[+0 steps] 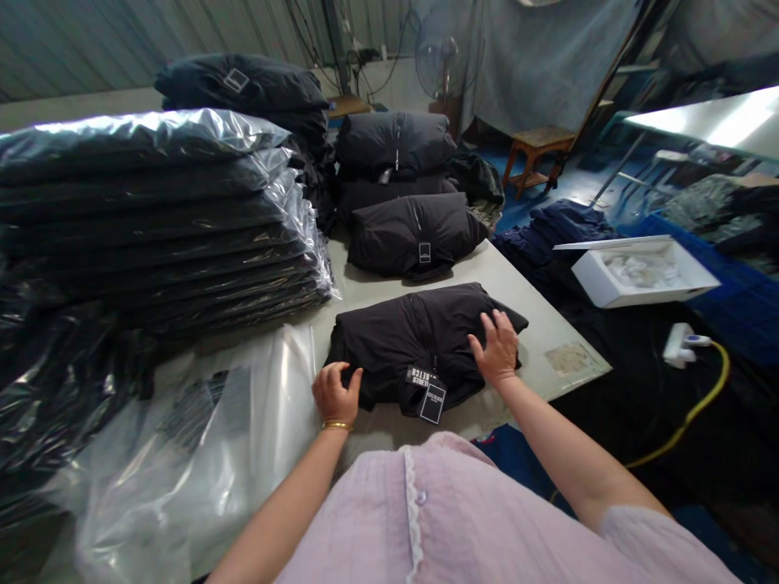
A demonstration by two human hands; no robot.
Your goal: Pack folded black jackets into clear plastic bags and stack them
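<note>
Left hand at the near left corner of a folded black jacket, fingers bent, thumb against the cloth; whether it pinches any fabric, cannot tell. Gold bracelet at that wrist. Right hand lies on the jacket's right end, palm down, fingers loosely spread, gripping nothing.

Jacket lies flat on the pale desk, near the desk's front edge, between the two hands. At its near side, a printed label and a black hang tag (white-bordered, reads GUESS).

Left of the jacket: clear plastic bags, spread out. Behind these, a tall stack of plastic-wrapped dark garments. Just beyond the jacket, another folded garment, also tagged. To the right, past the desk, an open white box and a yellow cable.
</note>
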